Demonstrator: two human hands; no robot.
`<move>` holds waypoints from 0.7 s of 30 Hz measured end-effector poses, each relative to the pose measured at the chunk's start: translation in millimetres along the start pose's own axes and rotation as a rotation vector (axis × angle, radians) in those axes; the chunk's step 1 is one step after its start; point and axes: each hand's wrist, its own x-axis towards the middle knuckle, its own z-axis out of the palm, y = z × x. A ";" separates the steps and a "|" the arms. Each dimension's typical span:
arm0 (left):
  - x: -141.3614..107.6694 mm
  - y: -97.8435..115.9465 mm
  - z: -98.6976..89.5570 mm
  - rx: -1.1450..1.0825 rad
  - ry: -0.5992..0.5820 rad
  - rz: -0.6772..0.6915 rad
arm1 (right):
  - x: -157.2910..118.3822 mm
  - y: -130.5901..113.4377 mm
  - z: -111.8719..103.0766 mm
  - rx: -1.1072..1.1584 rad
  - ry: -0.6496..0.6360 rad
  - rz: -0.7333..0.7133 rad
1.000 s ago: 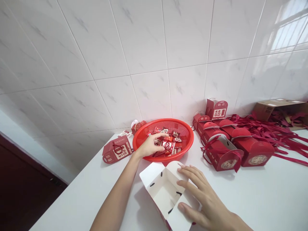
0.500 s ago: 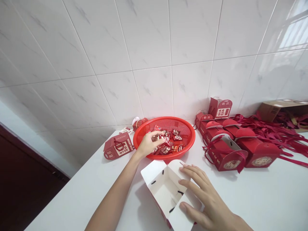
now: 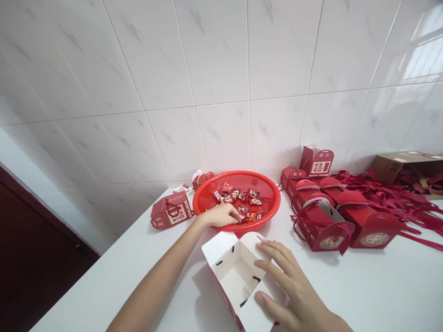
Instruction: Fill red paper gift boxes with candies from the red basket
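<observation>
My left hand (image 3: 224,214) reaches into a red plastic basket (image 3: 204,186), its fingers curled down at the near side among wrapped candies (image 3: 254,201). The fingertips are partly hidden, and I cannot make out what is between them. In front of the basket stands a small paper gift box (image 3: 238,276), white inside and red outside, with its flaps folded outward. The inside of the box shows several dark ribbon ends at its slots. My right hand (image 3: 290,286) rests on the box's right flaps with fingers spread and stretched out.
Several red gift boxes (image 3: 375,226) with ribbons stand at the right. Behind them lie a heap of red ribbons (image 3: 387,193) and an open cardboard box (image 3: 389,166). Another red box (image 3: 161,213) lies left of the basket. A tiled wall (image 3: 221,129) rises behind the white table (image 3: 138,258).
My left hand has moved down and toward the near side of the basket, fingers lower among the candies. My right hand stays on the gift box. The view has tilted slightly.
</observation>
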 end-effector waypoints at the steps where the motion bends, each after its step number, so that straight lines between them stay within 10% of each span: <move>1: 4.6 0.8 -2.4 0.014 -0.105 0.000 | 0.0 0.2 -0.5 0.004 -0.006 0.002; 5: 24.7 -1.0 -6.6 0.142 -0.283 -0.053 | 0.6 -0.1 -1.8 0.014 -0.010 0.006; 21: 40.7 -24.7 -1.0 0.486 -0.203 -0.313 | 2.3 -3.8 -2.3 0.031 0.014 0.024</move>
